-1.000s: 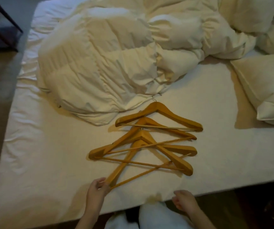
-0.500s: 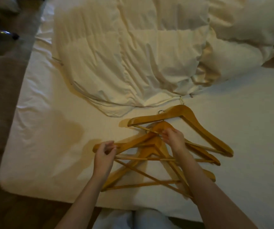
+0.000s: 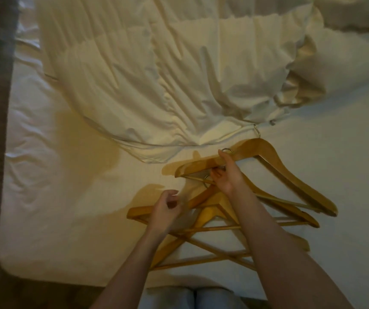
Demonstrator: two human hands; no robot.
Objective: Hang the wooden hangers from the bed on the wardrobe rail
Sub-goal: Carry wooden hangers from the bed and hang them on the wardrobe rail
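Over at 9 o'clock of the pile, my left hand (image 3: 168,208) has let go of the hanger end, fingers loosely curled on nothing now. All the wooden hangers (image 3: 290,175) still lie heaped on the bed (image 3: 45,197), duvet (image 3: 156,74) at 12. At 1 o'clock my right hand (image 3: 227,175) has slid up and pinches the top one near its hook, so I reckon we're gathering first.

The hangers (image 3: 218,202) lie heaped on the bed (image 3: 67,219) near its front edge, the duvet (image 3: 156,74) just behind them, left hand (image 3: 165,210) over the heap's left side, right hand (image 3: 228,172) on the rearmost one.
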